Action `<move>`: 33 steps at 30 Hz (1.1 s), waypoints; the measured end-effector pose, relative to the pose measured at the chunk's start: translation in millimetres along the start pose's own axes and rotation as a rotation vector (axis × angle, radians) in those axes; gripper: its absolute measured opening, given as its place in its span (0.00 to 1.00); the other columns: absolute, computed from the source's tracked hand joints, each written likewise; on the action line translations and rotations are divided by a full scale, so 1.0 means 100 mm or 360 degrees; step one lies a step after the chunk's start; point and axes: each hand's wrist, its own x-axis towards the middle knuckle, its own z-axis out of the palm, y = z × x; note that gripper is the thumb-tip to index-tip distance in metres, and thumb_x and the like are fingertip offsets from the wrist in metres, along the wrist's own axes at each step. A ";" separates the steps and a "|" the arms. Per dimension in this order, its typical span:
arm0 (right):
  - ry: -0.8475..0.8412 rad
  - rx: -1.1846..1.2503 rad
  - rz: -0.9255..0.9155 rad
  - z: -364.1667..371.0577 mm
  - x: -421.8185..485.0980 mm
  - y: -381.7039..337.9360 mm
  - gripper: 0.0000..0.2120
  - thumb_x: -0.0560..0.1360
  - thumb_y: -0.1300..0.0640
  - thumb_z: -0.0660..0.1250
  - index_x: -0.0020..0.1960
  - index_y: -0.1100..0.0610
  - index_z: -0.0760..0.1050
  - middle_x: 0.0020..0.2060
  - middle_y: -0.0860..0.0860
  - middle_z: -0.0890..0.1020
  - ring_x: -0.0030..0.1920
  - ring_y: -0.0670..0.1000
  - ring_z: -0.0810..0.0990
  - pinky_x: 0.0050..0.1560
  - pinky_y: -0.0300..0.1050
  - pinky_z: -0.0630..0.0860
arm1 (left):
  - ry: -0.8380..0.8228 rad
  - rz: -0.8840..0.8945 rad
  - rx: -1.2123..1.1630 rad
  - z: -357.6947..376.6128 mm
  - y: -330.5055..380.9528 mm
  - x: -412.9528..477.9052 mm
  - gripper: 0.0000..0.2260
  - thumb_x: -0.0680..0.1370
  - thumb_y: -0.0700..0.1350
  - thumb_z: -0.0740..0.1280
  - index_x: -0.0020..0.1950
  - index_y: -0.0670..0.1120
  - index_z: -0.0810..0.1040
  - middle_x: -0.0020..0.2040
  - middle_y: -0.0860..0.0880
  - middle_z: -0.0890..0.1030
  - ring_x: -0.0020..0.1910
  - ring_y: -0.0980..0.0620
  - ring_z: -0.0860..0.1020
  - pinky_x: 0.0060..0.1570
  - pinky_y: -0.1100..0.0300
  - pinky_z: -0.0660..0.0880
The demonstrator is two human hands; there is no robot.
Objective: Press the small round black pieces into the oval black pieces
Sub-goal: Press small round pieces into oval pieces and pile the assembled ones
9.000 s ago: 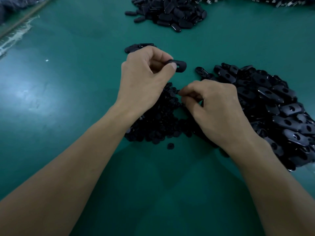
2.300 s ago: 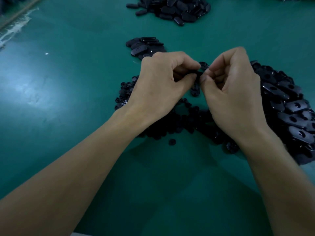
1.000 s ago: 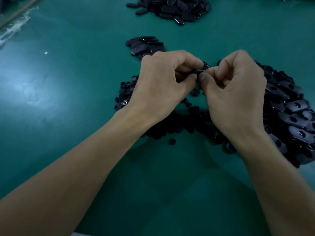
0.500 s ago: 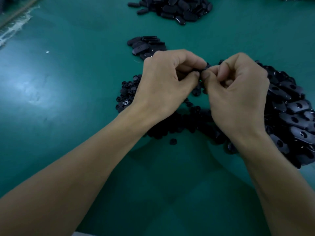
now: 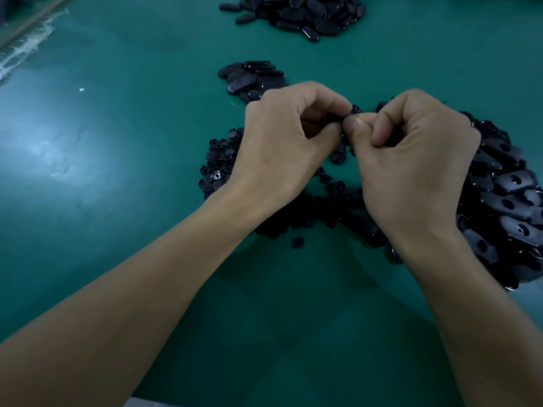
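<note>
Black: one oval piece (image 5: 354, 110) pinched in both grips, left hand (image 5: 282, 148) and right hand (image 5: 411, 165).

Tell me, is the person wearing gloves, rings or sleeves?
No. The left hand and right hand are bare: no gloves, rings or watch. Both forearms are bare too, with no sleeve showing as far as the picture reaches.

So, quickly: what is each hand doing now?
Left hand: fingers pinch a black piece, mostly hidden.
Right hand: fingers pinch at the same piece.
</note>
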 end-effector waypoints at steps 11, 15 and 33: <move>-0.0036 0.0113 0.0095 0.00 0.02 0.01 0.16 0.73 0.59 0.71 0.35 0.51 0.64 0.33 0.51 0.81 0.39 0.54 0.84 0.42 0.55 0.79 | 0.0092 0.0001 -0.0007 -0.01 0.01 0.02 0.11 0.72 0.37 0.76 0.45 0.52 0.81 0.38 0.57 0.83 0.38 0.60 0.83 0.42 0.65 0.79; -0.0084 0.0234 0.0165 0.00 0.02 0.04 0.15 0.72 0.61 0.71 0.37 0.52 0.64 0.33 0.44 0.82 0.40 0.47 0.85 0.45 0.53 0.81 | 0.0068 -0.0014 -0.0021 -0.02 0.00 0.03 0.12 0.72 0.37 0.76 0.44 0.54 0.80 0.37 0.56 0.84 0.37 0.59 0.83 0.41 0.66 0.77; -0.0144 0.0160 -0.0067 0.01 0.02 0.05 0.08 0.74 0.61 0.70 0.46 0.51 0.74 0.41 0.44 0.82 0.42 0.43 0.81 0.44 0.42 0.78 | -0.0004 -0.0083 -0.0080 -0.08 -0.02 0.08 0.11 0.72 0.39 0.74 0.43 0.56 0.78 0.35 0.55 0.84 0.36 0.52 0.84 0.40 0.55 0.81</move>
